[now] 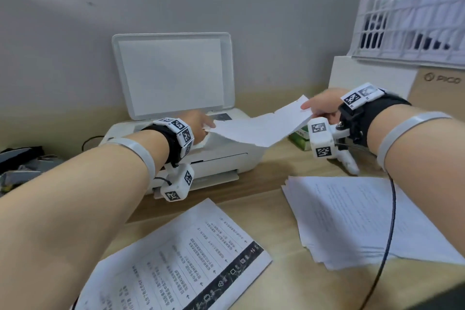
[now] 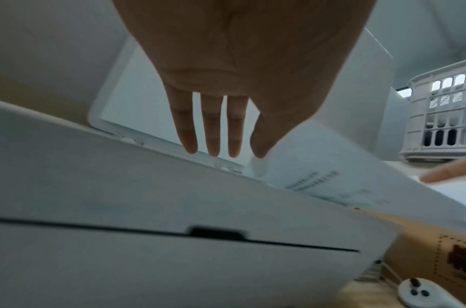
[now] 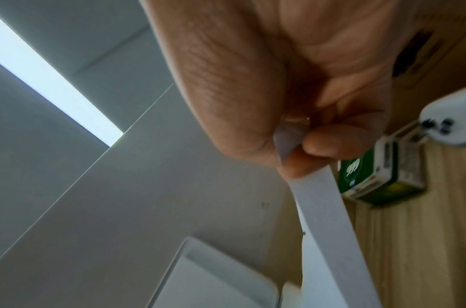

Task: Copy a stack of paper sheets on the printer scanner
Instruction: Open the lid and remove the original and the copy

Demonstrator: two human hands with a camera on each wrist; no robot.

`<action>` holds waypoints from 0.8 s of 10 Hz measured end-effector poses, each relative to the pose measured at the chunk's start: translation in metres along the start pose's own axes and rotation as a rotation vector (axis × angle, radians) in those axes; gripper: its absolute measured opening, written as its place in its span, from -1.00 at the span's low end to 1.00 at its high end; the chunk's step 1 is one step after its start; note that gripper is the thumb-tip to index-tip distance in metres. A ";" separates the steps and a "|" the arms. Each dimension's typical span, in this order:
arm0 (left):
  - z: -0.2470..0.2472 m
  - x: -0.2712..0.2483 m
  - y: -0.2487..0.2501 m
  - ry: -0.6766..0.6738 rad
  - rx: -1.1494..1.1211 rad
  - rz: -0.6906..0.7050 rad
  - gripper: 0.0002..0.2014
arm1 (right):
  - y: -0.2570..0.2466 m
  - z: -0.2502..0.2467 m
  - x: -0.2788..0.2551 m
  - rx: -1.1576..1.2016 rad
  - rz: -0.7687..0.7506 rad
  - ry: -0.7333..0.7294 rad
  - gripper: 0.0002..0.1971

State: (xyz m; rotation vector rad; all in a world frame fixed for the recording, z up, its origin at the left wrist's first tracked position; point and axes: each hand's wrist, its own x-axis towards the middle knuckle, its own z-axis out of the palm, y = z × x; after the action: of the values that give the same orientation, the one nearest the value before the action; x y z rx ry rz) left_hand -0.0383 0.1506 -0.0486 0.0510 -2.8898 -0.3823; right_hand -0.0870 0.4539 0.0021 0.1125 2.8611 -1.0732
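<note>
Paper sheet [image 1: 261, 128] between both hands, above printer [image 1: 221, 156]

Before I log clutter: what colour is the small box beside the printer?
Green and white small box, clearest in the right wrist view.

On the brown cardboard box [image 1: 437, 88] at your right you can read the brand "PICO". The printed sheet [image 1: 181, 259] nearest you carries lines of small text, too blurred and turned to make out.

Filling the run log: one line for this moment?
scanner lid open | sheet over printer | left hand pinches left edge | right hand pinches right corner
</note>
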 end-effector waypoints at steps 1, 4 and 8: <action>0.010 0.005 0.033 0.028 -0.098 0.066 -0.78 | 0.051 -0.027 -0.003 0.033 0.079 0.021 -0.86; 0.058 0.009 0.144 -0.052 -0.147 0.264 -0.83 | 0.159 -0.057 -0.043 -0.240 0.319 -0.061 -0.67; 0.123 -0.037 0.202 -0.649 0.047 0.281 -0.59 | 0.226 -0.051 -0.067 -0.370 0.384 -0.085 -0.67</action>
State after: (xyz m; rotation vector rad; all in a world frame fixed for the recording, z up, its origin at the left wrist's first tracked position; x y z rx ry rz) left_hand -0.0313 0.3789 -0.1199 -0.5677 -3.4626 -0.3221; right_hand -0.0006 0.6547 -0.0996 0.5465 2.7434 -0.4612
